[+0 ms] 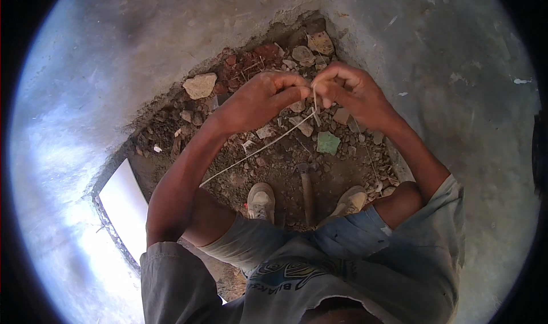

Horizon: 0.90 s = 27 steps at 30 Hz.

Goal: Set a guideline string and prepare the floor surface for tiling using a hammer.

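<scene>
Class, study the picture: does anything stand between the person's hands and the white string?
Nothing visible does. The upper end of the white string is at the fingertips of the right hand, with the left hand close beside it. The green piece and hammer lie on the ground below, out of the way.

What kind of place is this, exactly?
Probably a building site or a room under repair, though I can't be certain. Loose rubble covers the dirt ground, a hammer lies between the person's shoes, and rough-edged grey walls meet at a corner.
</scene>
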{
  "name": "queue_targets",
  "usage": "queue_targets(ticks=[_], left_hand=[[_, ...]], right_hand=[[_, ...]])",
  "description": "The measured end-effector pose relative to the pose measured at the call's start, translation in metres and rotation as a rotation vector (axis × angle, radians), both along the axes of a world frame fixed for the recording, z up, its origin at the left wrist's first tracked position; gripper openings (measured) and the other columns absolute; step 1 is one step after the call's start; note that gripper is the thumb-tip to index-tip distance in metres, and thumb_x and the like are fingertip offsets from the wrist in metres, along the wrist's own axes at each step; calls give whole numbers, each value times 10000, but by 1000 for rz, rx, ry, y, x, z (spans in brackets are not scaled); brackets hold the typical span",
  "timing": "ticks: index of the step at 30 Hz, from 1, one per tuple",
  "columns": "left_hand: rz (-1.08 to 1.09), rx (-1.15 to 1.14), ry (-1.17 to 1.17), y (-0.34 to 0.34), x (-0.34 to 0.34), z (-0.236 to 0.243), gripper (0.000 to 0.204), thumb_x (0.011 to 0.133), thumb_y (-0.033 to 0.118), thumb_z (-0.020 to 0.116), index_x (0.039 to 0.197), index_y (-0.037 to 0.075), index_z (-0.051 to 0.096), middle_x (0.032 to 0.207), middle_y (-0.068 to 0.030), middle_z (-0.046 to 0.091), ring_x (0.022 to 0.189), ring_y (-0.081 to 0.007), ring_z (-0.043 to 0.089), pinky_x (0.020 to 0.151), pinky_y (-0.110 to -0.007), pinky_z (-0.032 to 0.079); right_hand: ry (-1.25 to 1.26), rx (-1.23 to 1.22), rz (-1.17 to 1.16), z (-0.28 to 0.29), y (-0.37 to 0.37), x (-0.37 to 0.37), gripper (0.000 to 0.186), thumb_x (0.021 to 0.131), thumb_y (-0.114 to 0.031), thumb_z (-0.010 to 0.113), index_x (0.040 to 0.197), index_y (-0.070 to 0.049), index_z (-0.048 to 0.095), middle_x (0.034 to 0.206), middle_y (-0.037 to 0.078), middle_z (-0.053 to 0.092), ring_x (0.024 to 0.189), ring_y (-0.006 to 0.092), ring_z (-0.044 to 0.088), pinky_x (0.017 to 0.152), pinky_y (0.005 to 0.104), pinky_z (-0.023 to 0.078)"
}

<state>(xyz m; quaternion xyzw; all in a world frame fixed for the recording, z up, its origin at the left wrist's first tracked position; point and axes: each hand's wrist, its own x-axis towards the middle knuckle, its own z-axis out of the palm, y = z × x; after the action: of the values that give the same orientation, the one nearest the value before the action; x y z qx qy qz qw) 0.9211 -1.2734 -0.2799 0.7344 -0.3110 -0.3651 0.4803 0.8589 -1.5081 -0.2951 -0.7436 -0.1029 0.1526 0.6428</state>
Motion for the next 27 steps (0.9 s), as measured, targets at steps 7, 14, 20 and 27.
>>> queue_targets(ticks=[7,14,20,27], left_hand=[[218,-148,-141,-7,-1,6,313,1058,295,498,1075,32,667,954,-18,647,894,-132,578,841,-317,477],[179,-133,91,-8,-5,6,312,1063,321,513,1249,89,608,1056,-4,690,732,-47,475,685,-242,440],[124,-164,200,-14,-16,8,355,1039,245,576,1352,82,532,1087,-52,712,893,-92,597,822,-289,477],[329,-155,143,-11,-6,11,290,1029,291,592,1214,75,646,918,6,692,802,-70,563,760,-261,459]], right_hand=[[129,588,-153,-13,13,7,242,1043,-306,568,1138,-84,588,843,-18,593,880,107,628,898,328,521],[-148,50,-212,13,3,6,251,1030,-288,602,1120,-53,611,801,-31,592,761,61,580,684,247,493],[-159,71,-249,20,2,2,274,1018,-292,625,1163,-59,636,847,-24,626,786,50,570,704,239,479],[94,387,-343,9,8,-2,370,994,-332,653,1239,-61,592,1175,35,596,1087,118,571,871,323,529]])
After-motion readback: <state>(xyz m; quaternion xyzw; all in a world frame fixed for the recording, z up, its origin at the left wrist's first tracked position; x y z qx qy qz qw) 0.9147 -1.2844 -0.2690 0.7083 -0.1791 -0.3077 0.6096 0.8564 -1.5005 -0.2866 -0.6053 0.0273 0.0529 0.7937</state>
